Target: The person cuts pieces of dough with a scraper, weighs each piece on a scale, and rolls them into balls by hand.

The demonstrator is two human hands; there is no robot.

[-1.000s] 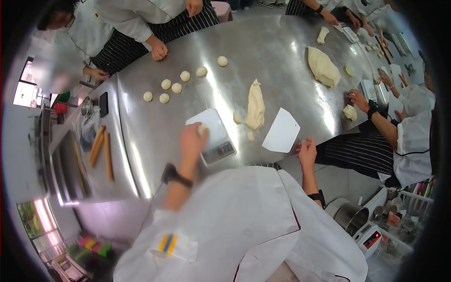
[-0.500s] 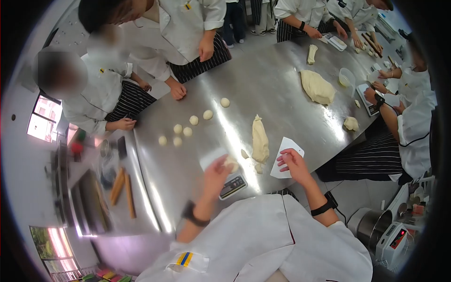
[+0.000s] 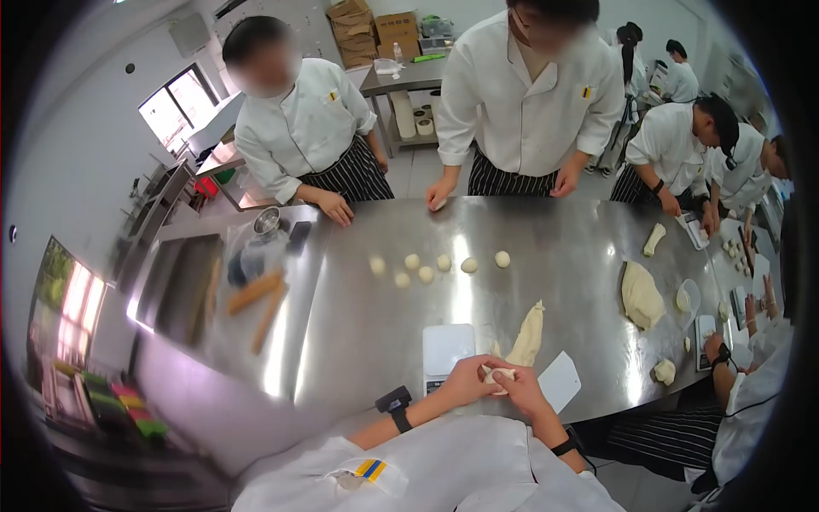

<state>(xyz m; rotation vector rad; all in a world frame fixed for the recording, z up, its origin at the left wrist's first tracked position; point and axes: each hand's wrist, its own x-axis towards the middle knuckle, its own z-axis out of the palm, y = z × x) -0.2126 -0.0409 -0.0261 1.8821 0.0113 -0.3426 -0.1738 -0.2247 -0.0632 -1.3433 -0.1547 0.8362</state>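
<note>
My left hand (image 3: pixel 468 381) and my right hand (image 3: pixel 524 392) meet in front of my chest, fingers closed around a small piece of dough (image 3: pixel 505 374). Most of the piece is covered by my fingers. Just behind them, a long strip of dough (image 3: pixel 527 336) lies on the steel table. A kitchen scale (image 3: pixel 449 346) with a bare white plate is beside my left hand, its display partly hidden. To the right of my right hand rests a white dough scraper (image 3: pixel 560 383). Several round dough balls (image 3: pixel 469 265) sit farther back on the table.
A large dough mass (image 3: pixel 641 296), a smaller lump (image 3: pixel 665 370) and a clear bowl (image 3: pixel 688 295) are on the right. Rolling pins (image 3: pixel 256 293) lie at left. Two people stand across the steel table (image 3: pixel 367 341); others work along the right.
My left hand has moved from over the scale toward my right hand, and both now hold the dough piece together. My right hand has left the scraper. The view has swung up and left.
</note>
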